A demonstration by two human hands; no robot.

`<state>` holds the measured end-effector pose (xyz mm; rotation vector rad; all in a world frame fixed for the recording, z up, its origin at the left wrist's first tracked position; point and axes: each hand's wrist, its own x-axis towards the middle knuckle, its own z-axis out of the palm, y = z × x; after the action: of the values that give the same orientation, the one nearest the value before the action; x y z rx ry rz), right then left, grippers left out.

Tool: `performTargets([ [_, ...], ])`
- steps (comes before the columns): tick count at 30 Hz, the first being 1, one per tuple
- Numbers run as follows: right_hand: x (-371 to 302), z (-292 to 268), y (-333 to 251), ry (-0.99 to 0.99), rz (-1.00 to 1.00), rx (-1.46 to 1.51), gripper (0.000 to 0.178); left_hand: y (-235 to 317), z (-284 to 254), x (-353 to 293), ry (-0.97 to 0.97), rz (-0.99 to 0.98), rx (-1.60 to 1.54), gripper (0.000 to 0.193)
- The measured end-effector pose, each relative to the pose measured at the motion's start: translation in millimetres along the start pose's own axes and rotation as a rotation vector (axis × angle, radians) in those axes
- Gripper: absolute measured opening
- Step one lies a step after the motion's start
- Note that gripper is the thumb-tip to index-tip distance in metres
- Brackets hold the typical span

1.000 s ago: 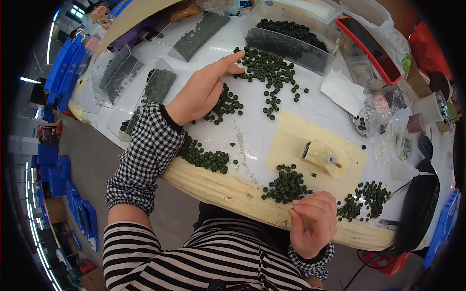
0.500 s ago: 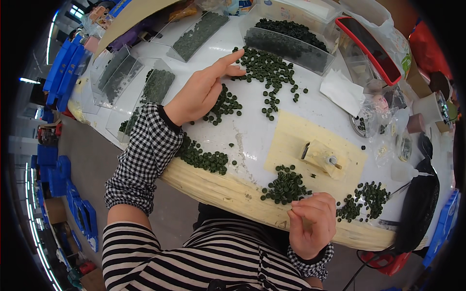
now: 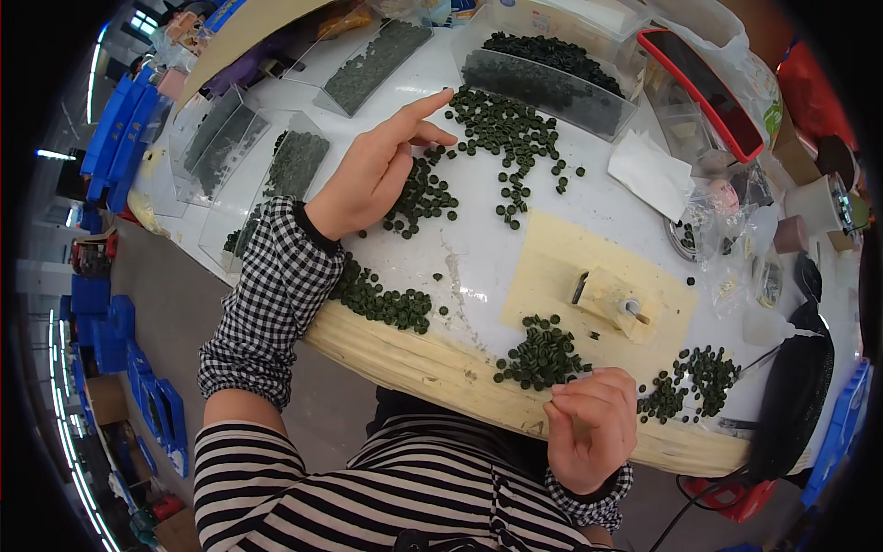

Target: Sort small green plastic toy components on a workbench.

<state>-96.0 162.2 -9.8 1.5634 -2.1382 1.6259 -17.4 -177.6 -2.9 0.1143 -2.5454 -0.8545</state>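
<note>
My left hand is over the far-left half of the table, its index finger stretched out and the other fingers part bent. Nothing shows in its grasp. The fingertip is just left of a spread of small round dark green pieces, and a second heap of them lies under and beside the hand. At the near edge, my right hand has thumb and fingers pressed together; whatever they may pinch is hidden. Close to its fingertips is a pile of the same pieces.
Clear bins of green pieces line the back and left. A small block-shaped fixture with a metal post sits on a yellow sheet. Right of it are more pieces, a white tissue, a red-edged phone and a black bag.
My left hand has drawn slightly to the left, its fingertip coming away from the far spread of green pieces. The right hand stays almost in place.
</note>
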Motion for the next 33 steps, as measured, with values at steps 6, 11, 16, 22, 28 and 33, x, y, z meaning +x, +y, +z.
performTargets([
  [6, 1, 0, 0, -0.003, 0.003, -0.005, 0.024, 7, -6, 0, -0.09, -0.079, -0.026, 0.063],
  [11, 2, 0, 0, -0.008, 0.004, -0.009, 0.024, 4, -6, 0, -0.083, -0.043, -0.046, 0.061],
  [16, 2, 1, 0, -0.009, 0.007, -0.012, 0.024, 12, 2, 12, -0.104, -0.063, 0.034, 0.063],
  [22, 1, 1, 0, -0.007, 0.026, -0.02, 0.023, 5, 10, 12, -0.081, -0.01, 0.003, 0.065],
  [28, 2, 1, -1, -0.007, 0.042, -0.022, 0.022, 12, 2, 8, -0.115, -0.11, -0.056, 0.062],
  [33, 2, 1, -1, -0.01, 0.045, -0.021, 0.021, 6, 6, 7, -0.024, -0.045, -0.106, 0.059],
])
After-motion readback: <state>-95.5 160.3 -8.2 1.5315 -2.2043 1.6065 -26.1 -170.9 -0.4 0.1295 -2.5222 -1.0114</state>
